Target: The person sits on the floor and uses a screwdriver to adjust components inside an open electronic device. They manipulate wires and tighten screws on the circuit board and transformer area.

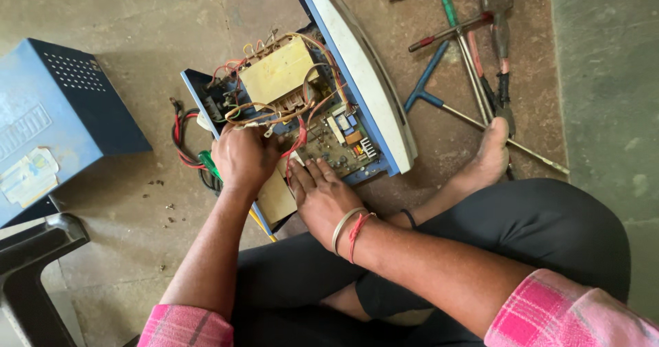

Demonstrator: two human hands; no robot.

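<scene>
On the concrete floor [137, 17] | opened power unit [302, 107] is lying between the knees | left hand [244, 158] is curling around a green-handled screwdriver [208, 163] – working at wiring | right hand [321, 196] is pressing flat, fingers spread – steadying the base.

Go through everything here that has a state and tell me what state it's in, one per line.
Electrical unit: cover off, insides exposed, lying on the floor.
Blue metal cover: removed, set aside.
Left hand: closed on a green-handled screwdriver.
Right hand: flat, pressing the unit's base.
Hand tools: lying loose, unused.
</scene>
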